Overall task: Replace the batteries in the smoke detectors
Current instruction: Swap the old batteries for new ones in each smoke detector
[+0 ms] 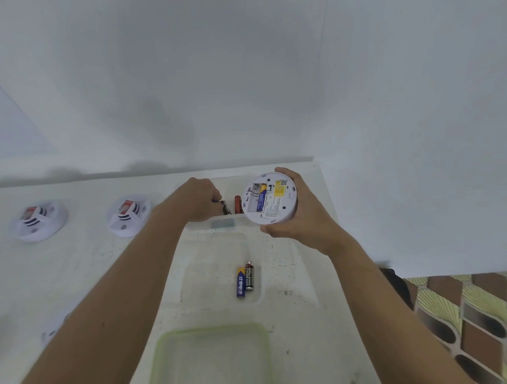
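Holding smoke detector (272,201) back-up, right hand (306,209) curled round its rim so the half-filled battery bay shows; left hand (197,200), just beside it, pinching a dark battery (225,208) in the clear bin (223,224) beneath, likely for the empty slot.

black battery (249,276): "EVEREADY" printed lengthwise on casing | blue battery (240,283), touching black battery on its left: white characters, not legible | detector (272,201), beyond black battery: yellow label (280,189) and white print panel, text too small to read
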The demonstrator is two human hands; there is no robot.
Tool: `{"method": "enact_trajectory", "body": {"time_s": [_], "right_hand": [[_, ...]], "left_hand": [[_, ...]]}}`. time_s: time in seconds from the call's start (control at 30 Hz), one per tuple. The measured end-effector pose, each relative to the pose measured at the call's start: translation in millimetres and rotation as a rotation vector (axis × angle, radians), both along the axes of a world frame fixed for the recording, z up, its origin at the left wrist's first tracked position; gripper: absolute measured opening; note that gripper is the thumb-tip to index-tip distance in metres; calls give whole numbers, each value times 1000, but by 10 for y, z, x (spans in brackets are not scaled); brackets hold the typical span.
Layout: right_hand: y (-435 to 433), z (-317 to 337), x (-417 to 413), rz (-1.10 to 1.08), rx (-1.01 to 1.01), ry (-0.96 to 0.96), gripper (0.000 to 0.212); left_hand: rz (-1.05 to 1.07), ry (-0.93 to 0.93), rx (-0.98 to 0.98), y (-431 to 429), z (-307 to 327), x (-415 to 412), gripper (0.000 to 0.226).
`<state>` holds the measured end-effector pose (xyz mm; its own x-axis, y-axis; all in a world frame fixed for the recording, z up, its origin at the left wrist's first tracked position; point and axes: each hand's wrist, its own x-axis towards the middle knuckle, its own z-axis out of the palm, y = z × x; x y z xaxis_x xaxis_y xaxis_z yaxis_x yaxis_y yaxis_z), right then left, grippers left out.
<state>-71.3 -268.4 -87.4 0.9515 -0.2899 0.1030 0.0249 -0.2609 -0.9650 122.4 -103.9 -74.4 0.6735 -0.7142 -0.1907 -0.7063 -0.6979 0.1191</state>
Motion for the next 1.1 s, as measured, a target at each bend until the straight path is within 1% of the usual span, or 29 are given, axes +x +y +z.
{"method": "enact_trajectory", "body": {"time_s": [0.1,0.2,0.27,0.37,0.43,0.5,0.57,0.83,0.87,0.9,0.97,1.0,1.1], "right_hand": [[11,-3,-8,-6,-3,-6,99],[28,1,-25,-19,12,-13,99],[42,15,-35,-35,17,-21,97],[71,32,-35,-65,0,-39,93],[97,43,-30,-77,-5,-47,92],[126,60,-30,-77,-2,-52,92],[158,88,-36,-72,6,-58,93],[383,228,-61,-35,8,-53,92],[413,246,-58,-30,5,-53,92],[447,267,-57,-21,6,-51,92],[523,304,-57,11,13,-49,93],[566,319,-57,29,15,-47,94],[712,364,-53,80,18,-33,94]], "left_hand": [[115,28,-191,67,-20,-46,21],[152,35,-420,115,44,-193,30],[152,59,-610,136,144,-365,31],[204,249,-955,150,259,-610,23],[175,331,-1073,171,308,-728,17],[127,367,-1109,208,337,-814,17],[106,375,-1103,253,323,-854,17],[84,346,-993,536,226,-933,14],[83,371,-990,581,213,-927,14],[90,437,-1002,626,214,-932,14],[110,626,-1044,718,238,-972,14],[112,684,-1066,767,245,-986,16],[111,763,-1096,937,250,-1005,24]]}}
